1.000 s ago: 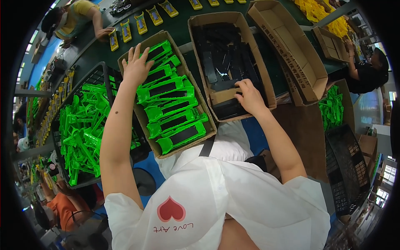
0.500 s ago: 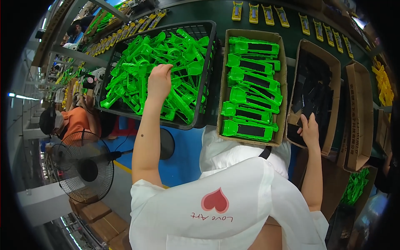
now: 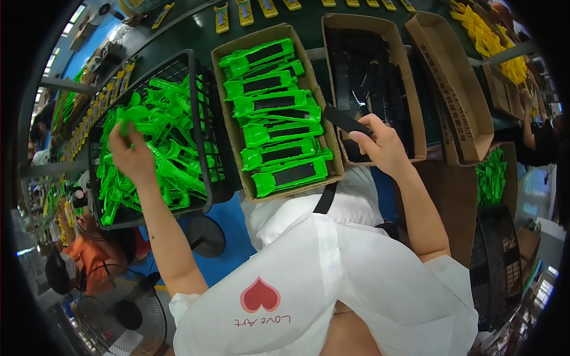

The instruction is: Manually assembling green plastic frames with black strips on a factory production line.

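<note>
Right hand (image 3: 385, 147) pinches black strip (image 3: 346, 120); carton (image 3: 453, 110) printed.

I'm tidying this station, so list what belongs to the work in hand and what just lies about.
In the work:
green piece, blurred, at the left hand
black strip in the right hand
basket of green pieces
first carton, green pieces with black strips
second carton, loose black pieces

Apparently just lying about:
long brown carton
yellow units
fan

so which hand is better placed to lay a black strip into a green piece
Right, I'd say: the right hand pinches a black strip near the cardboard box of green pieces, while the left hand is farther off, over the black crate.
</note>
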`<state>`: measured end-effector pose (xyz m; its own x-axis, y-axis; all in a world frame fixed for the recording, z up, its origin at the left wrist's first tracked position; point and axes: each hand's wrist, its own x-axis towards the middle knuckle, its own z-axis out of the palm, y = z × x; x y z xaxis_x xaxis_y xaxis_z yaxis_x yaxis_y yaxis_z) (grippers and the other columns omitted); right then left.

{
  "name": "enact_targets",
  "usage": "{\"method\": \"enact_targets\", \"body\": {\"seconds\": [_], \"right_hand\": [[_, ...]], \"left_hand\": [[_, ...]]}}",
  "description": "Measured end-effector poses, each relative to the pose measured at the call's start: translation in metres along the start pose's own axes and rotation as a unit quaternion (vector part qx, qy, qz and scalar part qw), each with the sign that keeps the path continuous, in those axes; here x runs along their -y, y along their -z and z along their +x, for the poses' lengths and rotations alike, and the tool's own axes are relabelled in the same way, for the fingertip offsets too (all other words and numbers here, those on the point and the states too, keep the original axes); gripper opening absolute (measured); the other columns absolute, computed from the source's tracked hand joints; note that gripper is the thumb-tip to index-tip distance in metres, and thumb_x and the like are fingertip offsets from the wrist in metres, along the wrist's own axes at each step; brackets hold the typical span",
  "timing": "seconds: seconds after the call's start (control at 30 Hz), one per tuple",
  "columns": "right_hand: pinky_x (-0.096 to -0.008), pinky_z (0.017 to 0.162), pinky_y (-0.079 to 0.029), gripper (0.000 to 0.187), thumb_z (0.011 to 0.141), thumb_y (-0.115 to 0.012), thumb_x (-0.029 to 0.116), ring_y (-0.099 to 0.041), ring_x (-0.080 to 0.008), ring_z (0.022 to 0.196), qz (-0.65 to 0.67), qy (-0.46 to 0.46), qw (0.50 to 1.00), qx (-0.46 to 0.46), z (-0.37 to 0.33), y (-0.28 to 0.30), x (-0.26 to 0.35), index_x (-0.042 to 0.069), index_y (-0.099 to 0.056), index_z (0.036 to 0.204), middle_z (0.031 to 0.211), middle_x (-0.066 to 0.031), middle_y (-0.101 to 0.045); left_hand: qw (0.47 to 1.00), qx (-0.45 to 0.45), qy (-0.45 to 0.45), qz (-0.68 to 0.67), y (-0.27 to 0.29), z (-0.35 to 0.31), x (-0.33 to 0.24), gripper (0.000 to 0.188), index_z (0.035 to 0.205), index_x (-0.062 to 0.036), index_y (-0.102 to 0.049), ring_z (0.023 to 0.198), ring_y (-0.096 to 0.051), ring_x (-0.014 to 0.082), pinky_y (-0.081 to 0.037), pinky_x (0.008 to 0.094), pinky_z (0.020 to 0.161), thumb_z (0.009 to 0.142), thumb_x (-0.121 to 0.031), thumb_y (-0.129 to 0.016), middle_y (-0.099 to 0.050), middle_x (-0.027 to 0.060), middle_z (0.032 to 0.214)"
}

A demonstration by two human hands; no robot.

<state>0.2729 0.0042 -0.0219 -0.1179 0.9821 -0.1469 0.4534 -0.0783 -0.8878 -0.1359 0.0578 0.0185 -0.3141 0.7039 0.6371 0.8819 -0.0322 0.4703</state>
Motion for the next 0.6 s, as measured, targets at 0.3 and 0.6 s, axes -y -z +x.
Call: {"method": "enact_targets", "body": {"seconds": [0.3, 0.6], "right_hand": [[-0.0181, 0.039, -0.027, 0.021, 0.083, -0.056, 0.018, -0.038, -0.0023, 0.044, 0.155, -0.071, 0.974, 0.15, -0.011, -0.001, 0.039, 0.0, -0.052, 0.075, 0.05, 0.0023, -0.046], [-0.0256, 0.043, -0.032, 0.024, 0.081, -0.057, 0.021, -0.04, -0.0087, 0.045, -0.002, -0.045, 0.989, 0.144, -0.009, -0.02, 0.037, -0.003, -0.056, 0.076, 0.049, -0.0046, -0.048]], "left_hand": [[0.603, 0.518, 0.384, -0.469, -0.006, -0.094, -0.102, 0.019, 0.1, 0.0029, -0.054, 0.066, -0.058, 0.0167, -0.047, 0.0267, 0.06, 0.085, -0.009, -0.051, -0.059, 0.0079, 0.091], [0.579, 0.562, 0.359, -0.469, -0.021, -0.118, -0.107, 0.017, 0.096, 0.0022, -0.055, 0.063, -0.059, 0.0152, -0.048, 0.025, 0.052, 0.084, -0.009, -0.054, -0.059, 0.0088, 0.078]]}}
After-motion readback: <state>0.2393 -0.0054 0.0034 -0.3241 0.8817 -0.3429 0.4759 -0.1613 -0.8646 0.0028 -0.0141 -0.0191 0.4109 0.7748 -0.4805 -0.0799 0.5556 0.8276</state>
